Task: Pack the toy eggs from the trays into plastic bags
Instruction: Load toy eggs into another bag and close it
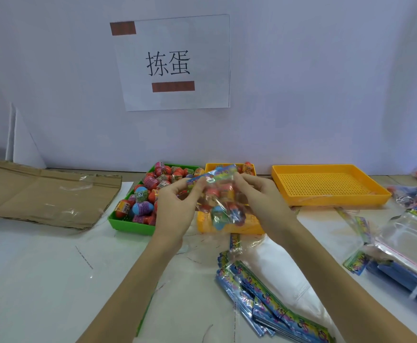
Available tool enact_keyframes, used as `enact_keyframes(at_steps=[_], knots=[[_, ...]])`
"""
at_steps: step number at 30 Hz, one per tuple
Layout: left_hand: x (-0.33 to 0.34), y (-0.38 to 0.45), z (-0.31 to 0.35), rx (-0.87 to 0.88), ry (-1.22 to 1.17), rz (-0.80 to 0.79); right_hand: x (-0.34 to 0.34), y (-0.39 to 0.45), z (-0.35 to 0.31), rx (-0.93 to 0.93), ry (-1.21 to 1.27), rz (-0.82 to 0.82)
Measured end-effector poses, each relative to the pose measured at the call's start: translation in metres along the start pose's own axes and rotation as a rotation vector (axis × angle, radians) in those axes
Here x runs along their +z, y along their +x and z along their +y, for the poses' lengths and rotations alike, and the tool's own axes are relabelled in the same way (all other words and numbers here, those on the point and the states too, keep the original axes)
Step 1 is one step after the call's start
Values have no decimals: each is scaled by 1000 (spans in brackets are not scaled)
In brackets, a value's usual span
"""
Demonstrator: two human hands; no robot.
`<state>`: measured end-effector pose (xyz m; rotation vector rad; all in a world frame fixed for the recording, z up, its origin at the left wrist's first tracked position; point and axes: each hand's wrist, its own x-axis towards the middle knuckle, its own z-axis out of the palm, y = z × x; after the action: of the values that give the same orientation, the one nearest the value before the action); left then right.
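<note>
Printed bags (274, 308) on white table (41, 280) — wall sign (175, 63) behind

Both hands raised, left hand (175, 206) and right hand (259, 201) with fingers curled, pinching.

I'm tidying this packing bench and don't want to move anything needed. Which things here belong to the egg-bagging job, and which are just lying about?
Part of the job:
- filled bag, held by left hand and right hand
- green tray of toy eggs
- yellow trays
- stack of empty bags

Lying about:
- flattened cardboard
- paper sign on the wall
</note>
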<state>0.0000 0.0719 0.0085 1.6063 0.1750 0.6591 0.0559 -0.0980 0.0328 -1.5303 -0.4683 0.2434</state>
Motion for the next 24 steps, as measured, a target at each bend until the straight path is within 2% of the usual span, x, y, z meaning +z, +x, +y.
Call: enact_keyframes(at_steps=[2,4,9,11,21,24], knots=[[-2,1,-1,-9,-19,103,-2,-1,-2,77,-2,-118],[-5,4,1,-52,-73,145,-5,-1,-2,98,-22,-160],[-7,4,8,-160,-135,-82,-13,-1,-5,46,-139,-188],[-5,0,9,-158,-113,-97,-14,-1,-5,26,-163,-183],[1,-3,7,29,-40,138,-2,-2,-6,33,35,-53],[4,-4,5,94,47,219,5,-3,-4,35,84,-24]])
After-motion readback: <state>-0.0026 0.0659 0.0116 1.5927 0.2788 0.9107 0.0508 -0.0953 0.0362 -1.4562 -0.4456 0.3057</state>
